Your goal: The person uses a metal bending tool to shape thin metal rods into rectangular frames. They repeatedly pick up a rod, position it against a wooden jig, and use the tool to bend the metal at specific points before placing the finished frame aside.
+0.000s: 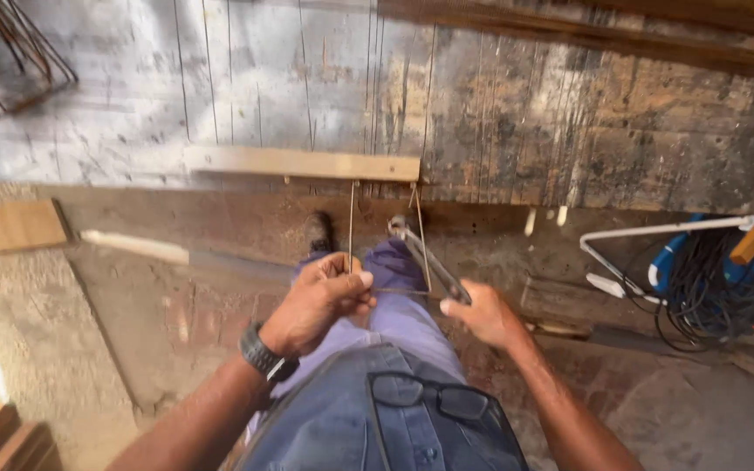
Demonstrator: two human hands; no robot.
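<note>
Both my hands on a bent wire loop at the bench edge

My left hand [323,296] is closed, pinching the near side of the thin wire loop [386,253]; my right hand [482,316] is wrapped around the grip of a metal bending tool [425,257], its handle end hidden in my palm. The tool slants from my right hand up and left to its hooked head, which seems to catch the loop, though the wire there is too thin to be sure. The loop's long axis runs away from me, up to the pale wooden strip [303,162] on the worn plank bench [569,122]. My glasses [429,397] hang from my shirt; a cable coil [717,279] sits right, partly cut off.
</note>
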